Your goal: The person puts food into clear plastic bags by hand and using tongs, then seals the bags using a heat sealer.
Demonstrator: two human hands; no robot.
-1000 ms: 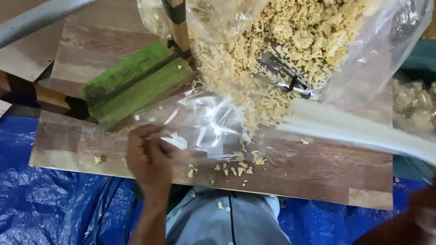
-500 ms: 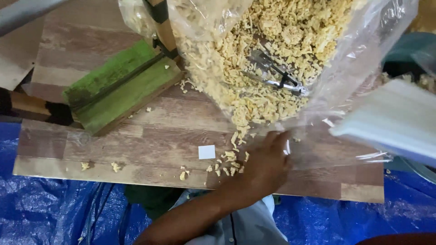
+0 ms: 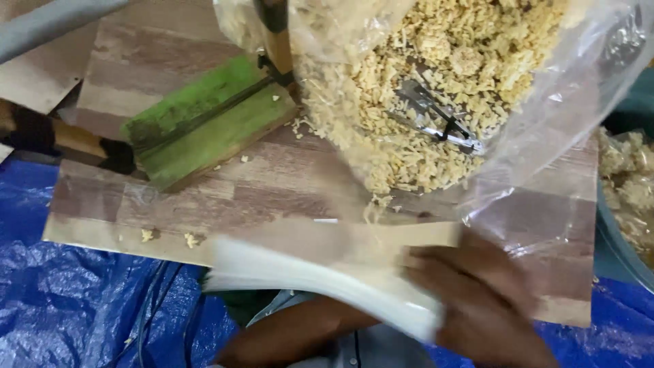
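While blurred, 1 hand [image 3: 477,300] seen over board's [image 3: 136,218] near edge, fingers closed on white stack of flat bags [image 3: 320,279], held edge-on. Other hand unseen. Big clear bag of noodle bits [image 3: 436,88] kept behind.

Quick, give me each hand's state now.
Left hand: blurred, seems to grip a stack of clear plastic bags; grip uncertain.
Right hand: not in view.

Tongs [image 3: 436,119] in bag [image 3: 545,123] on board [image 3: 272,184]
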